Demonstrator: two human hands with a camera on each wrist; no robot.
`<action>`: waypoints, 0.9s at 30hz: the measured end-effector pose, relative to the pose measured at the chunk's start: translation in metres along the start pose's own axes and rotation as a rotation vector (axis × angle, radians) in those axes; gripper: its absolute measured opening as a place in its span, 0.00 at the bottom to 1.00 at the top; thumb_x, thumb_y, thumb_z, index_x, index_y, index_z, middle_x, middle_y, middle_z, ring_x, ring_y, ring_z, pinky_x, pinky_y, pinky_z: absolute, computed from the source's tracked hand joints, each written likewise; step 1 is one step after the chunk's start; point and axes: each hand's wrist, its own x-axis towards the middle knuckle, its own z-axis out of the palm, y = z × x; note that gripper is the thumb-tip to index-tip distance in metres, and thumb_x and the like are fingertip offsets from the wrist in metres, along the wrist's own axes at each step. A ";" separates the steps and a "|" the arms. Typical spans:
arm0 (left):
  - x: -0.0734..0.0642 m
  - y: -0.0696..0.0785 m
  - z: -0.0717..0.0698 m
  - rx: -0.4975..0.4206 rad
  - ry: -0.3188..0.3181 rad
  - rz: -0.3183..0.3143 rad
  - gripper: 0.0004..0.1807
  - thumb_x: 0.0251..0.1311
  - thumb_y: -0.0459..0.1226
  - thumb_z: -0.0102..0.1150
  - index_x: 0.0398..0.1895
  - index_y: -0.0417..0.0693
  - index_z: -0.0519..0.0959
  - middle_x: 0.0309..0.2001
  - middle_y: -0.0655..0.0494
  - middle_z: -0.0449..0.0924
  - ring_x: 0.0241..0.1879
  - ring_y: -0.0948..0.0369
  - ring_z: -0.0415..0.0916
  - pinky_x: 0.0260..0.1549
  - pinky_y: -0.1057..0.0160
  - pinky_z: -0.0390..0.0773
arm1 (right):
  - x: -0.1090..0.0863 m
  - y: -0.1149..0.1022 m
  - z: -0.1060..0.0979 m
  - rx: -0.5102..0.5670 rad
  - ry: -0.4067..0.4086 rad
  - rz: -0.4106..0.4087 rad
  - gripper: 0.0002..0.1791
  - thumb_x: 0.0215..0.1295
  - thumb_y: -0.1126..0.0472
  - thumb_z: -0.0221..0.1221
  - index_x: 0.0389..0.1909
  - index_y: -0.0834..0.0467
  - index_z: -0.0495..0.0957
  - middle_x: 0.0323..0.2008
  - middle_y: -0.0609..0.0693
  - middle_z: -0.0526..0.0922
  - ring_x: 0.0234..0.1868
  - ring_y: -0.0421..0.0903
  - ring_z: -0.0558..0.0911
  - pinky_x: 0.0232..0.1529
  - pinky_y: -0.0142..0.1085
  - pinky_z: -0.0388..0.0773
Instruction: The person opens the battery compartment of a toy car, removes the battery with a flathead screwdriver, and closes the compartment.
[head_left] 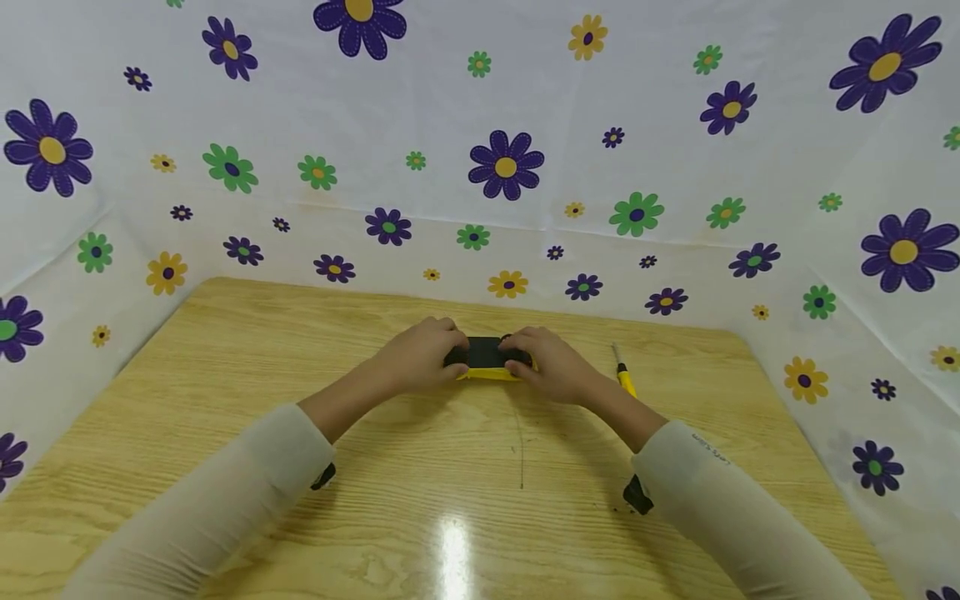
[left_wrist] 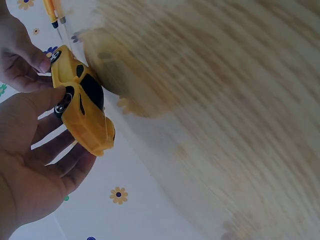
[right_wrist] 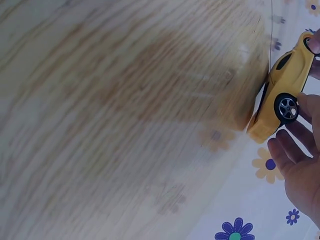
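A small yellow toy sports car (head_left: 487,374) with black windows and a flat black underside is held between two bare hands near the far side of a light wood-grain table (head_left: 420,517). The car is turned upside down, so that its underside is shown uppermost and its roof is directed toward the tabletop; whether the roof is touching the wood cannot be told.

One end of the car is gripped by the left hand (head_left: 423,357), with the thumb pressed at a black-tyred wheel with silver spokes (left_wrist: 64,100). The other end is grasped by the right hand (head_left: 553,367), its thumb likewise placed at a wheel and its fingers set around that end.

On the table, just beside the right forearm, a slim screwdriver with a yellow handle, black collar and metal shaft (head_left: 627,383) is seen, its shaft pointed toward the far edge; part of its handle is hidden by the arm. A thin dark line (head_left: 521,450) is visible on the wood on the near side of the car.

Both forearms are covered by pale cream sleeves (head_left: 202,500), with small dark writing (head_left: 711,448) borne on the right cuff. The table is surrounded by white cloth printed with purple, green and yellow flowers (head_left: 420,100).
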 end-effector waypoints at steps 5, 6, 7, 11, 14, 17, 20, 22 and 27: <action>-0.002 0.001 0.006 0.070 -0.011 0.009 0.13 0.69 0.43 0.66 0.52 0.48 0.85 0.47 0.50 0.81 0.45 0.52 0.75 0.44 0.55 0.82 | -0.001 0.000 0.000 -0.015 -0.004 -0.030 0.17 0.75 0.62 0.60 0.59 0.64 0.80 0.56 0.59 0.81 0.59 0.56 0.79 0.60 0.51 0.80; -0.002 0.000 0.007 0.073 -0.010 0.007 0.13 0.69 0.43 0.66 0.52 0.48 0.85 0.47 0.51 0.81 0.45 0.52 0.75 0.43 0.55 0.82 | -0.002 0.000 0.000 -0.018 -0.007 -0.032 0.16 0.75 0.62 0.60 0.59 0.64 0.81 0.56 0.58 0.82 0.59 0.56 0.79 0.61 0.51 0.80; -0.002 0.000 0.007 0.074 -0.008 0.009 0.13 0.69 0.43 0.66 0.52 0.49 0.85 0.47 0.51 0.81 0.45 0.52 0.75 0.43 0.55 0.82 | -0.002 0.000 0.000 -0.022 -0.009 -0.035 0.16 0.75 0.62 0.60 0.58 0.64 0.81 0.56 0.58 0.82 0.59 0.56 0.79 0.60 0.50 0.80; -0.002 -0.003 0.009 0.081 -0.005 0.024 0.13 0.70 0.42 0.65 0.53 0.49 0.84 0.48 0.51 0.81 0.47 0.52 0.75 0.45 0.54 0.82 | -0.004 0.000 0.000 -0.040 -0.016 -0.045 0.14 0.74 0.62 0.61 0.56 0.63 0.83 0.54 0.57 0.83 0.56 0.55 0.79 0.58 0.48 0.81; -0.003 -0.006 0.009 0.072 0.002 0.032 0.13 0.69 0.40 0.67 0.53 0.48 0.84 0.50 0.50 0.81 0.49 0.51 0.76 0.49 0.53 0.83 | -0.005 -0.003 0.001 -0.058 -0.017 -0.061 0.14 0.73 0.61 0.63 0.55 0.62 0.83 0.53 0.56 0.83 0.54 0.54 0.79 0.55 0.47 0.82; -0.003 -0.009 0.008 0.055 0.006 0.045 0.14 0.67 0.39 0.68 0.53 0.48 0.84 0.52 0.50 0.81 0.52 0.50 0.76 0.52 0.52 0.82 | -0.008 -0.004 0.002 -0.079 -0.021 -0.077 0.14 0.73 0.61 0.63 0.55 0.61 0.83 0.53 0.56 0.83 0.54 0.54 0.79 0.55 0.47 0.82; -0.001 -0.014 0.009 0.038 0.008 0.066 0.14 0.66 0.38 0.69 0.54 0.47 0.84 0.53 0.50 0.81 0.53 0.49 0.76 0.55 0.52 0.82 | -0.010 -0.007 0.003 -0.087 -0.020 -0.082 0.14 0.72 0.61 0.65 0.55 0.61 0.83 0.52 0.56 0.83 0.53 0.54 0.78 0.54 0.47 0.82; 0.000 -0.017 0.010 0.033 0.008 0.078 0.15 0.66 0.37 0.69 0.54 0.47 0.84 0.54 0.49 0.81 0.55 0.49 0.76 0.56 0.52 0.81 | -0.012 -0.009 0.003 -0.096 -0.019 -0.091 0.14 0.71 0.61 0.65 0.55 0.61 0.83 0.52 0.55 0.83 0.52 0.54 0.78 0.53 0.47 0.82; 0.005 -0.025 0.012 0.010 0.006 0.093 0.15 0.65 0.34 0.69 0.55 0.47 0.84 0.55 0.49 0.81 0.58 0.49 0.76 0.59 0.52 0.80 | -0.017 -0.016 0.006 -0.125 -0.021 -0.122 0.15 0.72 0.61 0.65 0.55 0.61 0.83 0.51 0.55 0.83 0.50 0.53 0.78 0.50 0.45 0.81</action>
